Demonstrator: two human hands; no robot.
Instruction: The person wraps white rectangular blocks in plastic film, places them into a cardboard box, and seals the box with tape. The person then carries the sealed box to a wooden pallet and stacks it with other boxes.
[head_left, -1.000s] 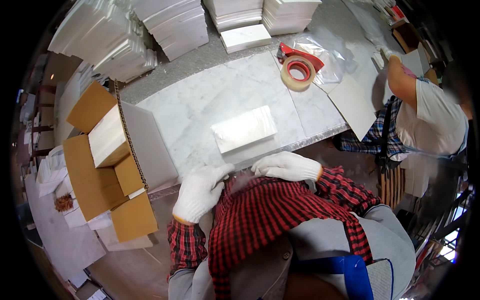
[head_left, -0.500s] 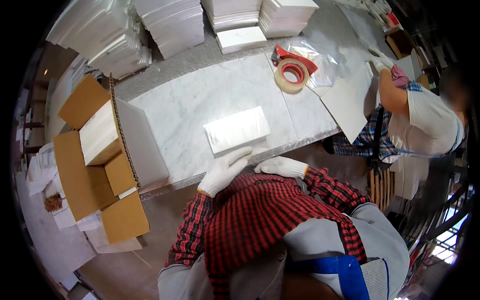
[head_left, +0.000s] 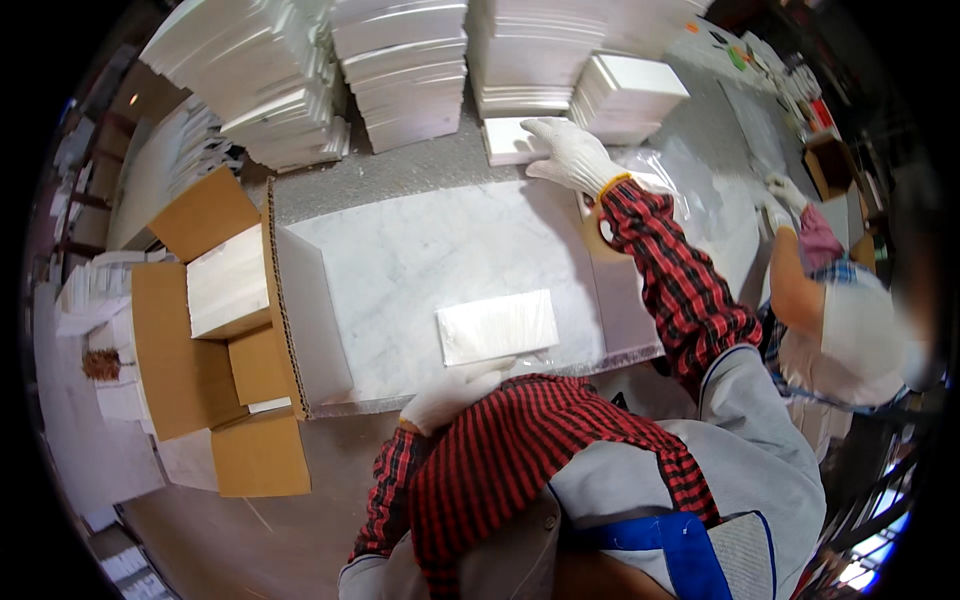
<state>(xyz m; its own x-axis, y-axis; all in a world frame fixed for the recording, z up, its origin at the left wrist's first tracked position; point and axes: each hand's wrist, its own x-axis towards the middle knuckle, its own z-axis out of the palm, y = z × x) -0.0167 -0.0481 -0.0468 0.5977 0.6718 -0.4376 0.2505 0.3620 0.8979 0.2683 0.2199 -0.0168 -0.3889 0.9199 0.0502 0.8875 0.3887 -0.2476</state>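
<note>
My right hand (head_left: 572, 155), in a white knit glove, is stretched out to the back of the table. Its fingers are apart over the right end of a short stack of white tiles (head_left: 508, 142); whether they touch it, I cannot tell. Close to the table's front edge, my gloved left hand (head_left: 452, 397) lies with fingers extended. It is just below a white tile bundle in clear film (head_left: 498, 328), whose loose film reaches toward the fingertips. My right sleeve and hand mostly cover a tape dispenser with a tan tape roll (head_left: 594, 238).
An open cardboard box (head_left: 195, 375) holding white tiles (head_left: 228, 285) stands at the left. Tall tile stacks (head_left: 400, 75) line the back. Clear plastic film (head_left: 668, 178) lies right of my right hand. A co-worker (head_left: 830, 330) stands at the far right.
My right hand has gone from the table's front edge forward to the short tile stack. My left hand stays near the wrapped bundle. The whole view has shifted.
</note>
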